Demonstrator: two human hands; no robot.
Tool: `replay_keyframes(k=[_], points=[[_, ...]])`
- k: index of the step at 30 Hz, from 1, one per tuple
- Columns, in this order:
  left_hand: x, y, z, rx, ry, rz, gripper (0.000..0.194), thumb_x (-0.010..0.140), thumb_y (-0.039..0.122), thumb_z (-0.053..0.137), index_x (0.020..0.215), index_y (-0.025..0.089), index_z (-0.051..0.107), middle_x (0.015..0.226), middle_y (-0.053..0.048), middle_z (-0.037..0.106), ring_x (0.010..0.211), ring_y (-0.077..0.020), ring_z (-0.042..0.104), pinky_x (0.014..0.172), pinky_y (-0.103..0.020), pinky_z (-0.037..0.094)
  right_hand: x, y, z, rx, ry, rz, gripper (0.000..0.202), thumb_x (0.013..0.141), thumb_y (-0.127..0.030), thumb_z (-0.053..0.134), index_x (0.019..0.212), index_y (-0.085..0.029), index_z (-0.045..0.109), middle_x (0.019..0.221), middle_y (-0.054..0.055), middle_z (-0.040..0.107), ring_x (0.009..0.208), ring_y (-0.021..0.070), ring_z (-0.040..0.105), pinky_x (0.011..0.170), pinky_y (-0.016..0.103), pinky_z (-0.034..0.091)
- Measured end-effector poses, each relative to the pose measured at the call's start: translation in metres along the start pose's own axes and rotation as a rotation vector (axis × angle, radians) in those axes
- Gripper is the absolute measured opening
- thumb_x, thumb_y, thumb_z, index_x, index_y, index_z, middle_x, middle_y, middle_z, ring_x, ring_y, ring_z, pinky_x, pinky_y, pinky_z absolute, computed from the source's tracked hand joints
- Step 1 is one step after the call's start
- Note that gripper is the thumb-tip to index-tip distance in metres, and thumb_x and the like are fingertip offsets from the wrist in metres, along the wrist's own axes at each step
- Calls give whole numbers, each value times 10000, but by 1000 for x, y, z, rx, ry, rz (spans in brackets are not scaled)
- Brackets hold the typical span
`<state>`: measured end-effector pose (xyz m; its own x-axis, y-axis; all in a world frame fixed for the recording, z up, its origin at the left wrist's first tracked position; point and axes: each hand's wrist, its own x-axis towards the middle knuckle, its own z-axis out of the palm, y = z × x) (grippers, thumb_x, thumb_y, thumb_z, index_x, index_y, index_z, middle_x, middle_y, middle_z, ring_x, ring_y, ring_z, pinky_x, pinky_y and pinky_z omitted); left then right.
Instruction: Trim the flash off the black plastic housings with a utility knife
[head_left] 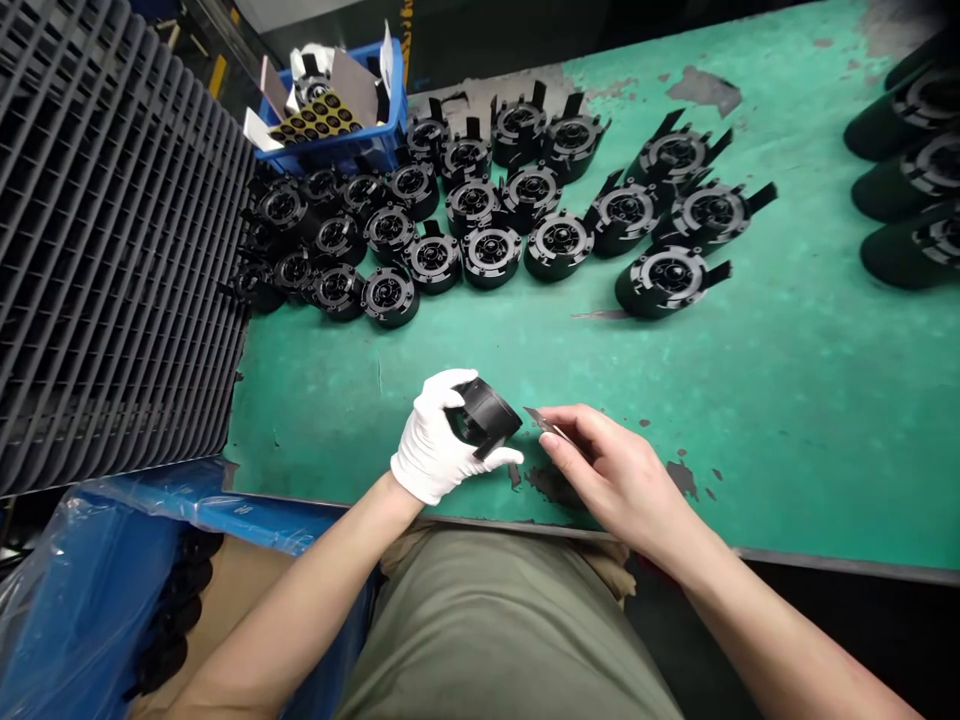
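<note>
the left hand (431, 445), in a white glove, grips a black part (491, 410) over the near edge of the green table (810, 400). the part is tilted, its open end toward the palm, with the thumb spread out below it. the bare right hand (619, 470) is closed around a small blade (535, 416), pinched between thumb and fingers. the blade's tip points at the part's rim and lies just beside it; it looks apart, though the blade is too small to be sure.

beyond the hands, many black housings (491, 252) stand close together on the table, some with upright tabs. more housings (889, 190) lie at the far right. a blue bin (337, 155) behind the group holds a sheet of yellow stickers (319, 120). at the left is a grey rack (112, 220), with a plastic-lined blue box (90, 590) below it.
</note>
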<state>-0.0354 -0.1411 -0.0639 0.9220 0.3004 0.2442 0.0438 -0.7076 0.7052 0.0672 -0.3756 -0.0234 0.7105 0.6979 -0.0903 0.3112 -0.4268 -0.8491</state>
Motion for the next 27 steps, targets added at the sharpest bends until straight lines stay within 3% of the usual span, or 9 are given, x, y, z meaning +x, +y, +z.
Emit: replay_keyframes(k=[5,10,16,18,20,22,27], points=[[-6,4,1,7,15,2,1045,406,616,1123,1211,225,584,1376,-195,727,1300,-375,760,1135,-535,643,-2,0,-2,-6,24,17,265,1123,-416,576,1261,-253,732,1099,52,822,882,192,753,756,316,576],[-14,-1,5,-57,35,35,952,488,633,1097,1179,240,574,1473,-214,702,1345,-388,750,1110,-546,670,-7,1,3,22,21,17,268,1127,-434,584,1297,-280,725,1056,21,820,807,172,745,729,303,577],[-10,-2,-6,-79,-121,123,970,613,635,1054,1313,231,516,1563,-275,625,1441,-419,689,1148,-574,655,-7,1,14,-9,89,-101,160,1116,-348,615,1224,-259,691,1037,21,809,817,169,754,726,291,591],[-7,-2,-13,-81,-168,165,858,730,545,1031,1321,238,491,1595,-268,603,1450,-397,685,1115,-563,666,-5,3,17,-54,119,-178,158,1112,-303,621,1253,-256,673,1075,30,802,877,176,765,781,299,603],[-4,-3,-19,-83,-219,220,619,893,394,940,1281,247,481,1605,-244,603,1453,-364,684,1091,-555,665,-3,6,19,-97,141,-247,180,1107,-265,627,1284,-256,661,1096,37,792,913,182,765,830,312,609],[0,-4,-23,-81,-264,233,465,964,312,859,1237,251,487,1563,-215,637,1424,-344,697,1081,-556,654,-2,9,19,-123,149,-293,200,1103,-232,629,1299,-254,658,1085,38,781,916,184,758,841,317,609],[7,-9,-15,-115,-245,227,629,919,495,878,1347,220,510,1354,-173,705,1219,-329,748,1005,-516,652,-2,5,7,-157,152,-353,353,1078,-145,633,1417,-238,652,1156,68,740,994,186,735,886,319,598]])
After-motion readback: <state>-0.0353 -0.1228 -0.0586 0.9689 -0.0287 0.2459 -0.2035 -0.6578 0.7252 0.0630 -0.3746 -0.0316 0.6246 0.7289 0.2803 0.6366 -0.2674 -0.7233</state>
